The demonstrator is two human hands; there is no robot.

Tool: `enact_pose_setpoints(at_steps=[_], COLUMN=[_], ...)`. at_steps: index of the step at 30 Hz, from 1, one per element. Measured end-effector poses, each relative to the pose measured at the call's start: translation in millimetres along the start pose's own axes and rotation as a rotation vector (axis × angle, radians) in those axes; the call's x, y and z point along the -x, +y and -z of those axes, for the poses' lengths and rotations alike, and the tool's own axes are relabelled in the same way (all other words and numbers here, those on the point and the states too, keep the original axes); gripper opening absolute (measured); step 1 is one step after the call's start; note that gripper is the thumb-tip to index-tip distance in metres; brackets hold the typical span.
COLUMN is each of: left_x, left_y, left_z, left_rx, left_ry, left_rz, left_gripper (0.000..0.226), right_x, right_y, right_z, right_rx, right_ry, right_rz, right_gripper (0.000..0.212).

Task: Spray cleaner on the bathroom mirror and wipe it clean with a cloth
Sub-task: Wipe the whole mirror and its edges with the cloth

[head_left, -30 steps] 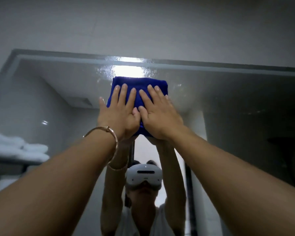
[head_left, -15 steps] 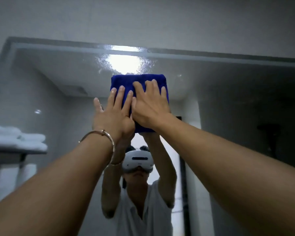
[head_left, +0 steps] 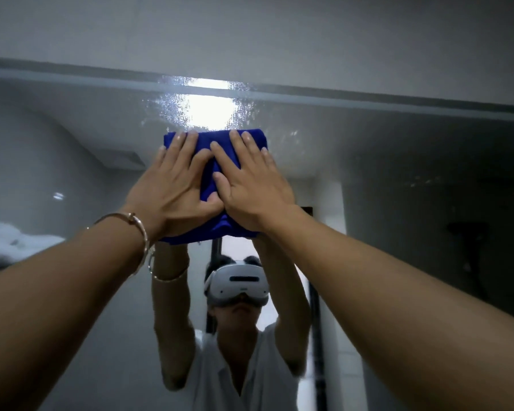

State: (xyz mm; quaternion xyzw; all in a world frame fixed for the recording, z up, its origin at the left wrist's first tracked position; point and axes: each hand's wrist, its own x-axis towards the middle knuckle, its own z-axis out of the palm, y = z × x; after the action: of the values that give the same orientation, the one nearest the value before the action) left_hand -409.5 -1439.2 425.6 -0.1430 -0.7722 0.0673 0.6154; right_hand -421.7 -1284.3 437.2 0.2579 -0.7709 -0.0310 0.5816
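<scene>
1. We find the blue cloth pressed flat on the mirror, high on the glass, its top edge just below the wet, speckled patch of spray under the mirror's upper frame.
2. The left hand and the right hand lie side by side on the cloth, palms flat, fingers spread, thumbs touching at the middle. Neither hand grips; both pin the cloth by pressure.
3. Against the views of half a second and a second ago, we note the hands have uncrossed: the right no longer overlaps the left. The cloth sits at much the same height under the glare.
4. We judge wiping is under way, with the sprayed band above the cloth not yet cleared.
5. No spray bottle is in view.
</scene>
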Motion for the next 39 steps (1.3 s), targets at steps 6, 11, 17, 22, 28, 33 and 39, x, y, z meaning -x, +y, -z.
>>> enact_pose_setpoints(at_steps=[6,11,17,22,28,33,39], left_x=[-5,-27,-69,-103,-109,-94,-52], left_y=[20,70,195,321,338,315,218], left_z=[-2,-4,-24,-50,-52,-45,-25], left_rx=[0.082,0.079,0.064,0.035,-0.072,-0.156,-0.208], left_ry=[0.009,-0.018,-0.016,0.039,0.011,-0.027,-0.080], left_rz=[0.040,0.049,-0.010,-0.044,-0.058,-0.082,0.038], left_gripper=[0.089,0.092,0.091,0.079,0.075,0.064,0.086], right_x=[1,20,85,149,160,152,107], right_y=[19,66,180,292,304,272,181], right_z=[3,18,44,65,68,63,47], right_rx=[-0.010,-0.019,-0.019,0.003,-0.011,-0.031,-0.049], right_ry=[0.034,0.032,0.061,0.050,0.037,0.027,-0.010], right_rz=[0.018,0.014,-0.048,-0.113,-0.188,-0.278,-0.138], right_gripper=[0.055,0.054,0.054,0.055,0.054,0.055,0.057])
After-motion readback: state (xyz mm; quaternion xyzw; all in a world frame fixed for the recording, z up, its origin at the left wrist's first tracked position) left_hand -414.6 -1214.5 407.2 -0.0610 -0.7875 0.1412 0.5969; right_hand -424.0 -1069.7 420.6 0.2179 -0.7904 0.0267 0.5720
